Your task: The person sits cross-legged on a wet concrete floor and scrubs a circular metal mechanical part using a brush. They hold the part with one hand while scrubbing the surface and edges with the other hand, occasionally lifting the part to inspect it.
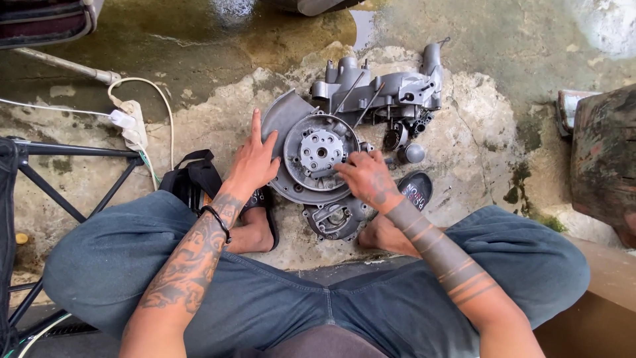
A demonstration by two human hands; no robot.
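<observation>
A grey metal engine case half (295, 185) with a round housing lies on the concrete floor in front of me. Inside it sits a silver hub (320, 150) with several holes. My left hand (255, 162) rests flat on the case's left rim, fingers spread and pointing away from me. My right hand (366, 178) has its fingertips on the lower right of the round housing, next to the hub. A smaller grey cover part (333, 221) lies just below the case, between my feet.
A second grey engine casing (384, 86) with long studs lies beyond the first, and small dark parts (405, 140) lie beside it. A white power strip and cable (132, 122) lie at left, a black metal frame (53, 172) further left, a worn block (606, 159) at right. Wet floor at the top.
</observation>
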